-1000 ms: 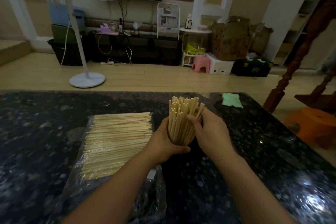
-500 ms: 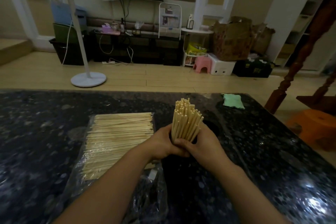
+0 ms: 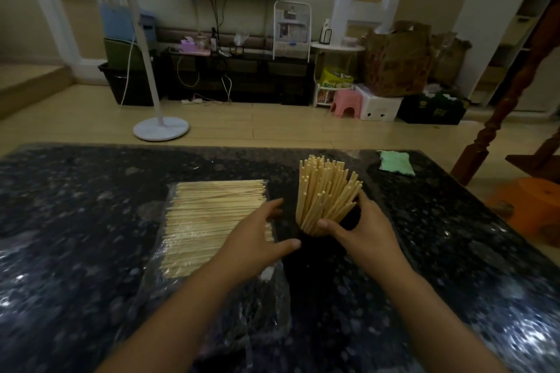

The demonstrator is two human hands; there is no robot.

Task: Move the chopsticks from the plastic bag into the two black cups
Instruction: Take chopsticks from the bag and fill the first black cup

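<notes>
A bundle of pale wooden chopsticks (image 3: 324, 194) stands fanned out in a black cup (image 3: 312, 247) on the dark speckled table (image 3: 91, 206). The cup is hard to make out against the table. My right hand (image 3: 360, 230) curls round the base of the bundle at the cup's rim, thumb in front. My left hand (image 3: 260, 236) hovers with fingers spread over the right edge of the clear plastic bag (image 3: 169, 254), which lies flat and holds several rows of chopsticks (image 3: 209, 218). A second black cup cannot be told apart from the table.
A green cloth (image 3: 397, 162) lies at the table's far right corner. Beyond the table are a white fan stand (image 3: 160, 127), a pink stool (image 3: 345, 103) and boxes. An orange stool (image 3: 533, 203) and a wooden post (image 3: 500, 118) stand to the right.
My left hand has let go of the upright bundle and moved left over the bag. The bundle has dropped lower into the cup and fanned out, with my right hand still on it.
</notes>
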